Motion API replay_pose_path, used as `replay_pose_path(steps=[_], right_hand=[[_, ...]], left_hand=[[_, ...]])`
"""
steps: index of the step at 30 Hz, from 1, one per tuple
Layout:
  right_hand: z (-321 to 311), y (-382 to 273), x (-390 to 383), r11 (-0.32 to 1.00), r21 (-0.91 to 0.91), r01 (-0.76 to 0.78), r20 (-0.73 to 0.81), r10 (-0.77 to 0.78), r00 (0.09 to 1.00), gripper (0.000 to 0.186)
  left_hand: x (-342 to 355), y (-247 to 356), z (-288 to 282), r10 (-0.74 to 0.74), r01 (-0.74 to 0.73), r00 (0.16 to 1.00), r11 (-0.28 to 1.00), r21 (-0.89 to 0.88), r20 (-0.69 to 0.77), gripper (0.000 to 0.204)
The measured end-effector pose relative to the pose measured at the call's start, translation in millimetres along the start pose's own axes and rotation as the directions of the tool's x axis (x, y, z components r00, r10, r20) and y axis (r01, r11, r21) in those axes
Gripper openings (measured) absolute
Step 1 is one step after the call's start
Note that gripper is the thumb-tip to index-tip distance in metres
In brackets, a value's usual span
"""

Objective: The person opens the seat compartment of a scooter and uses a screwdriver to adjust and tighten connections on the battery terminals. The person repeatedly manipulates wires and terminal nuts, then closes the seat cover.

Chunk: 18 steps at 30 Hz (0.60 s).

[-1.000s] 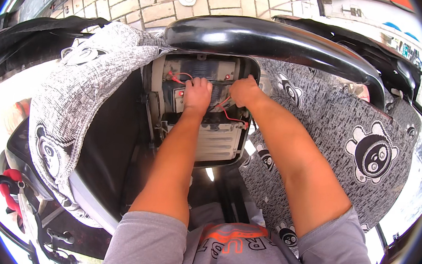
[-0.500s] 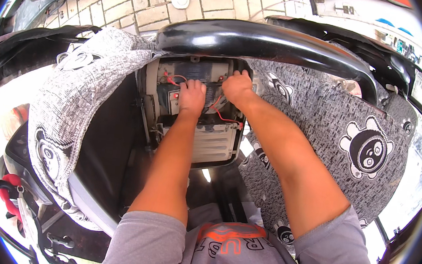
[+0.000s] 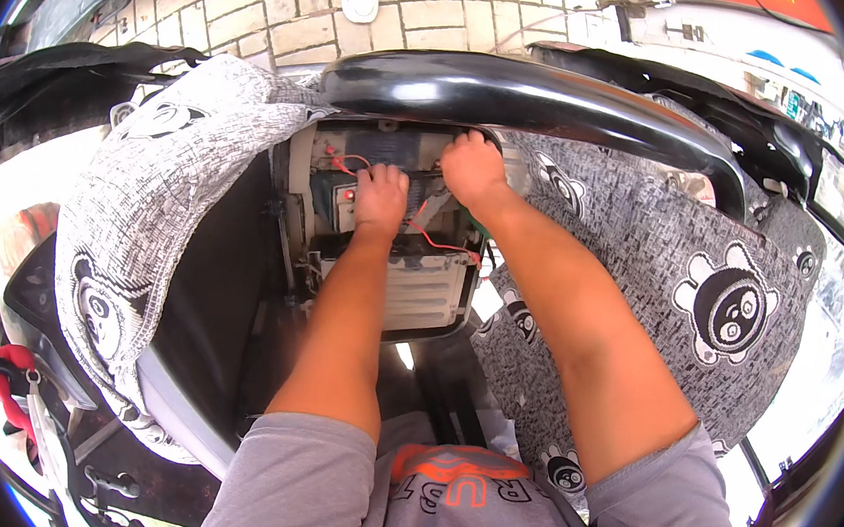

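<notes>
Inside an opened compartment with a pale, dusty frame, my left hand point(image 3: 382, 200) reaches onto a dark battery point(image 3: 328, 201), its fingers curled over the far edge. A red-capped terminal point(image 3: 350, 196) shows just left of that hand. My right hand point(image 3: 472, 171) is closed at the compartment's far right corner; whatever lies in its fingers is hidden. Between the hands and the near side, a thin red wire point(image 3: 434, 242) runs to the right wall. Another red wire point(image 3: 341, 162) ends at the far left. Nearer me lies a ribbed, pale grey battery point(image 3: 427, 289).
A thick black padded bar point(image 3: 517, 91) arches just beyond the compartment. Grey patterned seat covers point(image 3: 629, 312) spread to the right, and a folded-up cover point(image 3: 168, 131) stands left. A bystander's shoe point(image 3: 360, 2) is on the brick paving point(image 3: 294, 1).
My right hand has shifted slightly up and left within the corner. The red wire's upper end has moved a little left. My left hand stays nearly in place.
</notes>
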State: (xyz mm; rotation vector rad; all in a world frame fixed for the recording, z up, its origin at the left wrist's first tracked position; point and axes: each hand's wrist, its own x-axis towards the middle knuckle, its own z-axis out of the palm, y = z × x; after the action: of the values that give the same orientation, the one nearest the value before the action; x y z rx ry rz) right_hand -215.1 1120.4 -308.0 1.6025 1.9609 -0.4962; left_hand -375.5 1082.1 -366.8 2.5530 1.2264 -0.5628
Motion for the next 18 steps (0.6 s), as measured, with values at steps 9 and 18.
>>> replay_pose_path(steps=[9, 18], right_hand=[[-32.6, -13.9, -7.6, 0.987, 0.134, -0.09, 0.068, 0.082, 0.994, 0.021], [-77.6, 15.1, -24.6, 0.671, 0.658, -0.342, -0.15, 0.562, 0.813, 0.021]], left_hand=[[-2.0, -2.6, 5.6, -0.018, 0.018, 1.0, 1.0, -0.01, -0.006, 0.022], [-1.5, -1.2, -1.0, -0.011, 0.013, 0.997, 1.0, -0.022, 0.075, 0.025]])
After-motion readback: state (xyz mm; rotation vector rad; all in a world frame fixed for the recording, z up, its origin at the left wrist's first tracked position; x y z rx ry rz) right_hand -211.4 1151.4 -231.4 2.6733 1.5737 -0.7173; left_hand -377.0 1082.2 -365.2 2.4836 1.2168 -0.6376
